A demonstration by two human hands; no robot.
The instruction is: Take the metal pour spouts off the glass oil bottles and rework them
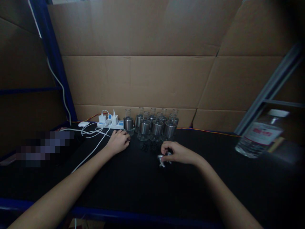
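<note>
My left hand (118,141) rests palm down on the black tabletop, fingers loosely bent, right by the leftmost glass bottle with a metal sleeve (128,123). I see nothing held in it. Farther right, my right hand (177,152) is low over the table, thumb and index finger curled together at a small shiny silver metal piece (160,160). A second silver piece (169,155) shows partly behind the thumb. Several more sleeved glass bottles (157,128) stand upright in a cluster beyond my hands. Small black parts (149,146) lie in front of them, hard to make out.
A white power strip (120,124) with chargers and tangled white cables (95,132) lies at the back left. A large clear plastic bottle (260,135) stands on the right. Cardboard (143,79) walls the back. A blue metal edge (102,213) runs along the front.
</note>
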